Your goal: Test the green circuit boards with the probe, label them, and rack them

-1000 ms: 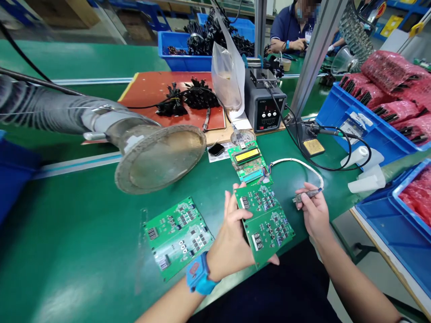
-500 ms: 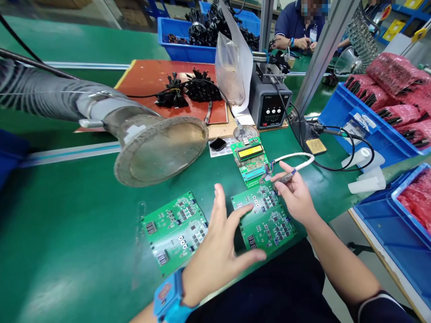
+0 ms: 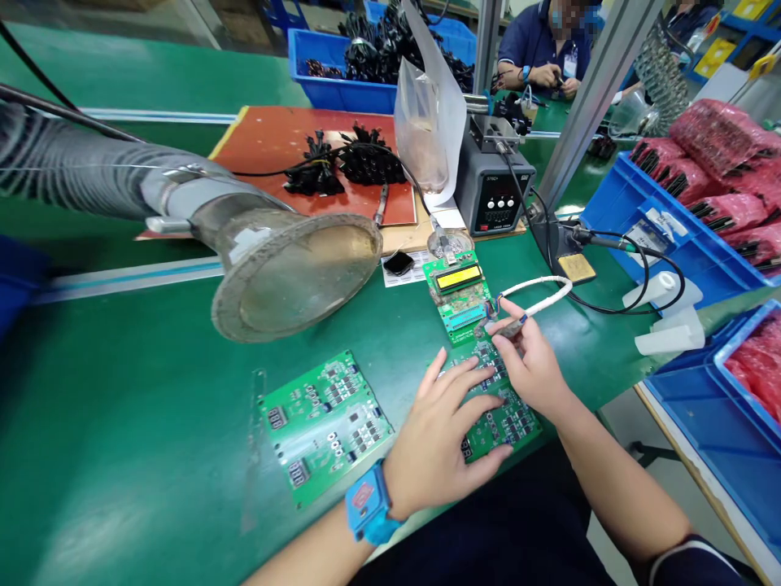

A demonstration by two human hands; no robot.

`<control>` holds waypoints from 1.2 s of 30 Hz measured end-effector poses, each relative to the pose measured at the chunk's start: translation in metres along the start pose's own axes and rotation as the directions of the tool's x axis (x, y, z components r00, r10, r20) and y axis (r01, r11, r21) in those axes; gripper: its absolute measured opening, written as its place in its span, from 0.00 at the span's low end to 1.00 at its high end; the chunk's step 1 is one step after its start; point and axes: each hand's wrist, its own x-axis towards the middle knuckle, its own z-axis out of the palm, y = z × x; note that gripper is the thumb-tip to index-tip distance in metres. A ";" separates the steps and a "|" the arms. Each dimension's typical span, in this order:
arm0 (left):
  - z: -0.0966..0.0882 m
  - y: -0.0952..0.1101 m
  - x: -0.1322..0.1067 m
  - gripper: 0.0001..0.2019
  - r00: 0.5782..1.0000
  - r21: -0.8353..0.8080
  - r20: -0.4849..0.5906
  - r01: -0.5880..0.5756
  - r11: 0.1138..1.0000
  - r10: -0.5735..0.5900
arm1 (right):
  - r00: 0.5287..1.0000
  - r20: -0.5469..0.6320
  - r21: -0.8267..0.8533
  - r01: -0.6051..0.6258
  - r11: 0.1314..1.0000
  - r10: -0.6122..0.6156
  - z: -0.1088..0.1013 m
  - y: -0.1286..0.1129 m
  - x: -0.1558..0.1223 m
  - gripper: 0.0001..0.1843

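Note:
My left hand point(image 3: 440, 430) lies flat with fingers spread on a green circuit board point(image 3: 508, 419) at the table's near edge. My right hand point(image 3: 533, 362) is pinched round a small probe point(image 3: 511, 326) on a white cable point(image 3: 540, 294), its tip at the far end of that board. The cable runs to a small board with a yellow display point(image 3: 457, 291) just beyond. A second green circuit board point(image 3: 321, 422) rests to the left, untouched.
A wide fume-extractor funnel point(image 3: 293, 273) hangs over the green table point(image 3: 140, 382) at left. Behind stand a soldering station point(image 3: 495, 187), a plastic bag point(image 3: 427, 122), a red mat with black cable bundles point(image 3: 342, 167), and blue bins point(image 3: 695, 244) of pink packets at right. Another person point(image 3: 543, 49) works beyond.
My left hand set the board down on the table and now presses flat on it. My right hand moved left with the probe to the board's far end.

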 end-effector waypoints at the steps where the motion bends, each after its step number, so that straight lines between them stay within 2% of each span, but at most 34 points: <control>1: 0.000 0.001 0.000 0.15 1.000 -0.008 -0.002 0.012 1.000 -0.012 | 1.000 0.001 -0.028 0.005 1.000 -0.005 0.000 -0.001 0.000 0.24; 6: 0.001 0.002 0.000 0.15 0.998 -0.043 -0.012 0.067 0.997 -0.068 | 0.999 -0.001 -0.104 0.046 0.994 -0.046 0.004 -0.001 -0.002 0.26; 13: 0.003 0.002 -0.001 0.15 0.998 -0.038 -0.007 0.069 0.997 -0.069 | 0.998 -0.022 -0.116 0.063 0.991 -0.066 0.008 -0.001 -0.005 0.25; 18: 0.003 -0.002 -0.002 0.16 0.999 -0.021 0.031 0.019 1.000 -0.019 | 0.997 -0.010 -0.121 0.073 0.990 -0.074 0.006 0.000 -0.006 0.24; 26: 0.000 -0.002 -0.002 0.07 0.995 -0.004 0.097 -0.036 0.999 0.036 | 0.997 -0.007 -0.118 0.072 0.990 -0.074 0.006 0.004 -0.006 0.25; 36: 0.004 -0.004 -0.001 0.04 0.998 -0.039 0.029 -0.046 0.998 0.047 | 0.995 -0.011 -0.147 0.095 0.985 -0.097 0.006 0.002 -0.006 0.24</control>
